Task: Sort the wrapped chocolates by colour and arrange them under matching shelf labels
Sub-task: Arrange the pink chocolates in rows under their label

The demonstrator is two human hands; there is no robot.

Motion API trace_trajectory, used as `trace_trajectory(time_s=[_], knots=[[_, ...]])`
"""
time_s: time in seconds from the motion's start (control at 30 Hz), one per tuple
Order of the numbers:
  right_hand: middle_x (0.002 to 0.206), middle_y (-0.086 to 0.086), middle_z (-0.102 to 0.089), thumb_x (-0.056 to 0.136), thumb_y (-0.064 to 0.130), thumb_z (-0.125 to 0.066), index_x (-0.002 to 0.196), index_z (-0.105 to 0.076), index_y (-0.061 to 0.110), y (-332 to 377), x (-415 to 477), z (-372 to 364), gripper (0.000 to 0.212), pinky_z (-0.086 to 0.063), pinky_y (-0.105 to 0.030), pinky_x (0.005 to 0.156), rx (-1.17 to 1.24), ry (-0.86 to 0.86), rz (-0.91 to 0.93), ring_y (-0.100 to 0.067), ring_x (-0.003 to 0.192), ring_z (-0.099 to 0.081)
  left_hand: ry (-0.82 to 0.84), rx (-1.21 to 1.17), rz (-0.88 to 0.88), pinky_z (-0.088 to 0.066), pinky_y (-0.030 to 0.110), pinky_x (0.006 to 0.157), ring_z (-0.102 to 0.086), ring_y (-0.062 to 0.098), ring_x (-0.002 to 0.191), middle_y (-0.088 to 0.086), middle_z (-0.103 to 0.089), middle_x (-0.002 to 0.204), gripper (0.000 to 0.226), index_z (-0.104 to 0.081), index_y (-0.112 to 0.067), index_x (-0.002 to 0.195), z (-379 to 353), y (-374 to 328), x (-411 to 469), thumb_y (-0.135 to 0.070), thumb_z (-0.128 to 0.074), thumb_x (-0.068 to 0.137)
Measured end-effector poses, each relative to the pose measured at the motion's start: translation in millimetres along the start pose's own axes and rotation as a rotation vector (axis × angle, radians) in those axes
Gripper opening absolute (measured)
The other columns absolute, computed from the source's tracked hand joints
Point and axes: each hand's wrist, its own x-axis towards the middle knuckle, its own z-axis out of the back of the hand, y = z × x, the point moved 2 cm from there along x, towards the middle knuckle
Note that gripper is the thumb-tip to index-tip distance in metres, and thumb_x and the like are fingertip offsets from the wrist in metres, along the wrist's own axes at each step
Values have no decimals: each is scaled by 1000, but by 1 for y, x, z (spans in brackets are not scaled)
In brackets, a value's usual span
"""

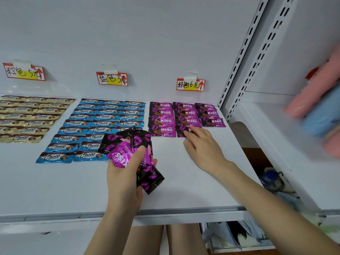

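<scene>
On the white shelf (pixel 184 190), three blocks of wrapped chocolates lie in neat rows, each below a label taped to the back wall (pixel 147 43): gold chocolates (pixel 27 116) under the left label (pixel 24 71), blue chocolates (pixel 99 124) under the middle label (pixel 112 79), and purple chocolates (pixel 165 116) under the right label (pixel 191 85). The left hand (pixel 127 173) hovers in front of the blue block, its grip clamped on a bunch of purple wrappers (pixel 132 146), thumb across the top and fingers curled beneath. The right hand (pixel 202 146) reaches to the purple block with its grip apart, fingers fairly straight, fingertips (pixel 185 133) touching the lowest wrapper (pixel 180 130) of the middle column.
</scene>
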Motion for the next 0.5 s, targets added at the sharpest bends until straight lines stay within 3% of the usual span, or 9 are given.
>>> trace_trajectory(time_s=[0.17, 0.27, 0.33, 0.4, 0.5], knots=[[142, -6, -39, 97, 21, -42, 133, -47, 9, 5, -2, 10, 38, -23, -24, 104, 115, -33, -3, -19, 134, -27, 18, 0, 41, -60, 34, 65, -71, 24, 77, 12, -71, 102, 37, -57, -10, 120, 1, 0, -3, -6, -63, 83], [110, 13, -58, 93, 17, -52, 114, -61, 12, 18, -8, 27, 23, -34, -12, 91, 411, -127, -36, -8, 110, -50, 46, -11, 76, -60, 35, 64, -71, 26, 76, 13, -71, 100, 38, -58, -10, 117, 0, 0, -6, -7, -64, 80], [85, 28, -61, 90, 19, -58, 92, -65, 28, 34, -15, 40, 12, -43, -9, 76, 649, -99, -56, 6, 87, -57, 81, -31, 92, -59, 34, 63, -71, 26, 77, 12, -72, 100, 44, -60, -10, 116, -3, 1, -9, -9, -66, 73], [76, 29, -63, 86, 23, -61, 83, -63, 35, 51, -22, 50, 13, -44, -8, 69, 760, -29, -14, 6, 77, -58, 124, -34, 95, -59, 34, 62, -71, 25, 77, 10, -72, 98, 48, -61, -11, 113, -7, 2, -14, -13, -67, 66], [68, 22, -62, 81, 28, -66, 81, -65, 28, 69, -31, 57, 2, -43, -10, 65, 836, 44, 27, 4, 67, -55, 217, -11, 93, -58, 35, 65, -70, 22, 80, 9, -72, 99, 42, -65, -12, 108, -14, 4, -21, -15, -66, 66]])
